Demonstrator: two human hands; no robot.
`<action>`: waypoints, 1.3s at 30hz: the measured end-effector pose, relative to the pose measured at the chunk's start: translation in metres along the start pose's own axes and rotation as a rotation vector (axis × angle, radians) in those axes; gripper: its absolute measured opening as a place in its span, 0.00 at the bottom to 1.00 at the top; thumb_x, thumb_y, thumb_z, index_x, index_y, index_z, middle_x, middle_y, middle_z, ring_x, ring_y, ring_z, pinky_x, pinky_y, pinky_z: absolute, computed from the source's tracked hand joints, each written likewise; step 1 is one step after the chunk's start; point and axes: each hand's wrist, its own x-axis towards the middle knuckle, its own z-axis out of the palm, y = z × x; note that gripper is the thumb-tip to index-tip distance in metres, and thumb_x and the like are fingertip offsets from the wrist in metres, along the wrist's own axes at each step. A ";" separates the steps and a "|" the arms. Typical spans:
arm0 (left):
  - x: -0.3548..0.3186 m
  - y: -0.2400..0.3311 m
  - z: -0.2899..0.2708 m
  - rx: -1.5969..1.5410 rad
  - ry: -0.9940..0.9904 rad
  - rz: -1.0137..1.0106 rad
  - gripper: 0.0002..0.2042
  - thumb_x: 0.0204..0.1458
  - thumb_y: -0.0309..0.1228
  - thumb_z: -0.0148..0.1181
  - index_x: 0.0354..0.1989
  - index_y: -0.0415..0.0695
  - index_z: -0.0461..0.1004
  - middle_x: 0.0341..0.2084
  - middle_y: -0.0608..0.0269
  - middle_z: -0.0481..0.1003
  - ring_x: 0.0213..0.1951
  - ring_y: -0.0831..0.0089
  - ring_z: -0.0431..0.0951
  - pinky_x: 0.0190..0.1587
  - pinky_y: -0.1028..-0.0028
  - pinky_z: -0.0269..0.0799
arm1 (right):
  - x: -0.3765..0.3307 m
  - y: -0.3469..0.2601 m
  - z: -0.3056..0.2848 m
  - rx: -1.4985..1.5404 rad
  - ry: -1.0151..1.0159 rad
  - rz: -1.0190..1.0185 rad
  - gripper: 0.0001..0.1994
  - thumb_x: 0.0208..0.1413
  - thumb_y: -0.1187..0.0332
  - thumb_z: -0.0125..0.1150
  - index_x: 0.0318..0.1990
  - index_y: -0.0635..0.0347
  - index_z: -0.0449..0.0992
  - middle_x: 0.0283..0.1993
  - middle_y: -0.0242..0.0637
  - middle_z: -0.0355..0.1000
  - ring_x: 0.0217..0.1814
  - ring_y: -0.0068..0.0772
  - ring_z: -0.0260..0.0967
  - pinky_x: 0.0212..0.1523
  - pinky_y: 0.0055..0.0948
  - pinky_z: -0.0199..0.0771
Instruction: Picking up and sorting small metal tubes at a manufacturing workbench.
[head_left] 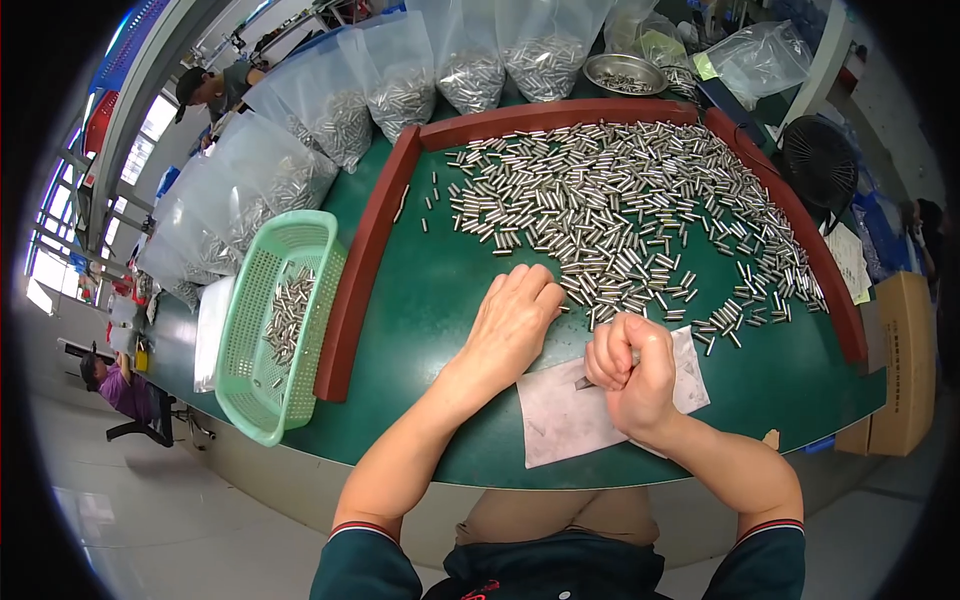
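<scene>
the left hand (515, 315) lies back upward on the green table (440, 300), fingers bent and close together, their tips at the near edge of the loose metal pins (600, 190); whether anything sits under that palm i cannot tell; the right hand (637, 375) is drawn up in a fist just beside it, over a smudged white cloth (550, 425) — a short grey metal piece (584, 383) pokes out at its finger side, gripped as far as i can see; the pins, short and shiny, spread thickly over the table beyond both hands, with a few strays off to the left and a small cluster to the right of the fist; a red-brown border (365, 290) fences them in on the left, far and right sides; outside it on the left stands a pale green basket (240, 380), more pins lying inside; behind that, clear plastic bags (400, 85) part-filled with such pins line up in a curve round to the far side, next to a round metal bowl (625, 92); to the right a black fan (818, 165) stands outside the border, with a cardboard box (903, 360) nearer; farther off to the left — a person in purple (130, 393), seated, and someone in a dark cap (238, 78), leaning forward.
</scene>
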 end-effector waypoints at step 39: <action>-0.025 0.036 -0.022 -0.477 -0.271 -0.259 0.06 0.37 0.21 0.61 0.24 0.37 0.71 0.20 0.59 0.69 0.22 0.69 0.70 0.25 0.74 0.66 | 0.002 0.000 -0.010 0.109 0.019 -0.089 0.17 0.53 0.65 0.37 0.12 0.57 0.52 0.10 0.28 0.48 0.13 0.18 0.38 0.15 0.21 0.41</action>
